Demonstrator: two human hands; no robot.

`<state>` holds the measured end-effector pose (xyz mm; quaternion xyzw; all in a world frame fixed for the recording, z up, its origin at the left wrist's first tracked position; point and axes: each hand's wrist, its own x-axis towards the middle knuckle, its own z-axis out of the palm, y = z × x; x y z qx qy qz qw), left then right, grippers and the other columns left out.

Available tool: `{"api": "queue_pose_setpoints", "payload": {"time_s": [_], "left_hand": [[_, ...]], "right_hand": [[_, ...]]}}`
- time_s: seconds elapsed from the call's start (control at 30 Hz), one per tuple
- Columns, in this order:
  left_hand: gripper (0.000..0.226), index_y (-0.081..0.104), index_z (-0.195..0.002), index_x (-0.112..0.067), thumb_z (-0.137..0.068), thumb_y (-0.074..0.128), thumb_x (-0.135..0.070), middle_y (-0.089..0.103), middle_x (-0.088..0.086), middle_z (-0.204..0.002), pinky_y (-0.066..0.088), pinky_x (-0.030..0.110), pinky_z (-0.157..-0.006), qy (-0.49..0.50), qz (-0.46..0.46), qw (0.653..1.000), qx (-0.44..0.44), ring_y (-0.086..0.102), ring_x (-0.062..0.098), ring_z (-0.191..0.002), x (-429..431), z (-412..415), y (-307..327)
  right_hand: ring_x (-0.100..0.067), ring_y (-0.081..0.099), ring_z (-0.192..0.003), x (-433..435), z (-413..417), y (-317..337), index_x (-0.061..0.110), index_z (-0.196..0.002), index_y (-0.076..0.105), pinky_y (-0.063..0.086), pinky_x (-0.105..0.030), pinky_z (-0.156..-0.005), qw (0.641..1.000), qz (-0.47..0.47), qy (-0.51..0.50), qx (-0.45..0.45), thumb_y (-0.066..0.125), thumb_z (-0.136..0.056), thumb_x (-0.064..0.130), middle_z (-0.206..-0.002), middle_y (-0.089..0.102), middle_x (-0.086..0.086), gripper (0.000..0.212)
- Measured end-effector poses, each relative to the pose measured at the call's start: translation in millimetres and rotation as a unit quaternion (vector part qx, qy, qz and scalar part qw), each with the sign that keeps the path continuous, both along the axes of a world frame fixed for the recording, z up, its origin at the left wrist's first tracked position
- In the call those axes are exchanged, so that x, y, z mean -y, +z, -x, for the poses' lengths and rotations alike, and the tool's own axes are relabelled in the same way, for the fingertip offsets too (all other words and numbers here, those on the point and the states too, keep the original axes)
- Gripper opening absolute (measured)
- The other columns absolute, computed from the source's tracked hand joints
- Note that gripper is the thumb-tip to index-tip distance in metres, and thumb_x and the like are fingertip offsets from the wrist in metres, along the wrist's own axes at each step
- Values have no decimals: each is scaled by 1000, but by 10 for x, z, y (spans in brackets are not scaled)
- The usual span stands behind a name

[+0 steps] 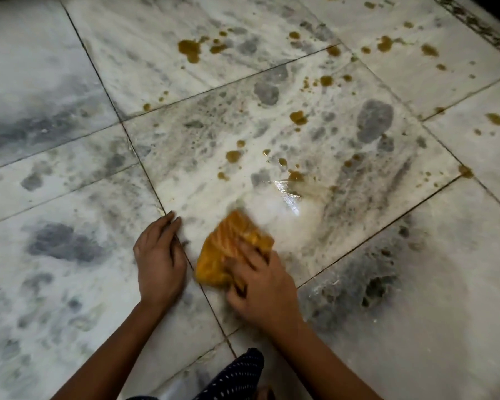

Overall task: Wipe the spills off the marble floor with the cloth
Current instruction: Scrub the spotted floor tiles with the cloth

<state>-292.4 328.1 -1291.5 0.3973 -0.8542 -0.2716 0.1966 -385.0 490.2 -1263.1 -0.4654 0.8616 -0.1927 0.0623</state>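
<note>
My right hand presses down on an orange cloth, fingers spread over its near edge and curled onto the bunched fabric, gripping it against the marble floor. Cloth and hand are motion-blurred. The cloth sits on the big central tile, just right of a dark grout line that runs toward me between my two hands. My left hand lies flat and open on the floor just left of the cloth, palm down, fingers together and pointing away from me, holding nothing, fingertips at the grout line.

Just beyond the cloth there is a wet shiny streak with a faint brown smear at its right end. Brown spills dot the same tile farther out: small drops and blobs, well apart from the cloth. A larger brown puddle sits on the far tile, and more spots are scattered to the upper right. The floor is white marble with grey-black mottling.

A dark fabric with white dots shows at the bottom edge between my forearms.
</note>
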Motion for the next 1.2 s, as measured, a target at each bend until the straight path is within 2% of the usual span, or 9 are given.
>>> {"api": "queue_pose_setpoints", "payload": {"time_s": [0.1,0.2,0.33,0.47,0.6,0.7,0.87,1.03,1.2], "left_hand": [[44,63,-117,-8,-83,38,-17,56,9,-129,32,42,-100,-7,12,1000,3,49,30,-118,-10,0,6],[45,64,-117,-10,-84,36,-22,57,9,-128,29,41,-100,-35,20,999,22,48,30,-119,-5,12,19],[45,64,-117,-10,-85,35,-23,59,7,-127,34,44,-96,-123,44,990,47,53,29,-115,-47,33,21],[48,63,-118,-10,-85,32,-24,58,9,-128,33,42,-94,-118,34,991,51,51,28,-114,-77,166,50],[49,63,-119,-10,-84,31,-25,59,9,-127,35,44,-91,-139,30,989,51,51,30,-112,-50,325,68],[50,63,-118,-9,-84,30,-26,59,9,-126,38,47,-90,-163,27,985,47,52,31,-111,-49,436,70],[54,61,-121,-12,-82,30,-33,58,6,-128,38,47,-88,-180,9,982,51,46,29,-113,-2,532,59],[54,59,-123,-10,-82,30,-31,58,11,-128,37,48,-95,-123,-21,991,37,48,35,-114,70,545,72],[54,62,-120,-11,-81,32,-33,58,11,-128,38,50,-91,-95,-7,995,38,49,36,-111,94,538,110]], "right_hand": [[-25,59,-84,-760,146,44,40,-104,67,52,-25,-51,999,-13,50,-5,58,-62,42,-129,59,10,43],[-35,61,-79,-1033,720,94,34,-106,70,51,-31,-56,995,-35,-83,-32,54,-65,44,-128,60,4,45],[-34,42,-119,-277,1088,59,30,-126,58,44,-37,-83,961,-60,-270,0,58,-79,40,-144,43,4,48],[-29,40,-122,174,518,17,34,-121,59,50,-37,-78,984,-36,-174,23,56,-78,41,-144,41,9,43],[-24,60,-90,-667,125,32,41,-103,66,52,-25,-51,998,-36,-32,45,57,-62,45,-130,57,13,43],[-29,63,-86,-1280,505,37,39,-102,69,51,-30,-66,995,-39,-93,-3,59,-60,44,-130,57,10,44],[-41,34,-132,-732,1429,70,33,-129,56,25,-52,-106,950,-82,-300,-14,38,-68,59,-144,45,-1,68],[-35,10,-143,207,1001,-46,36,-138,43,-1,-50,-113,984,-68,-160,47,46,-82,54,-156,20,3,59],[-27,37,-135,-665,320,-125,46,-131,46,26,-49,-110,999,-43,11,13,52,-71,60,-151,33,7,61]]}}
